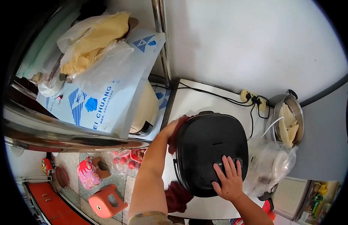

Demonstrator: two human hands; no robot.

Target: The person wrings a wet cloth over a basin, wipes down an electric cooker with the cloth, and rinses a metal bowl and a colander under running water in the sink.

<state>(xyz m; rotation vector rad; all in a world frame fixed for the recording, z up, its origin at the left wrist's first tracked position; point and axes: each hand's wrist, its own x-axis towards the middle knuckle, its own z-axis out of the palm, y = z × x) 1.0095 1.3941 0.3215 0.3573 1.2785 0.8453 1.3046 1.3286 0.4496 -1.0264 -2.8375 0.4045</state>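
Observation:
A black appliance with a rounded lid (211, 142) stands on a white tabletop (187, 101). On the lower right of its lid lies my right hand (230, 179), fingers spread, holding nothing. My left hand (175, 129) is at the appliance's left side, against a dark red cloth (177, 137); its fingers are mostly hidden by the cloth and the appliance. More dark red cloth (177, 197) lies by the appliance's lower left corner.
Black cables run to a power strip (253, 99) behind the appliance. A metal pot (299, 112) and a plastic-wrapped item (273, 161) are on the right. A metal rack shelf (106, 101) stands left. Red stools (104, 202) are on the floor.

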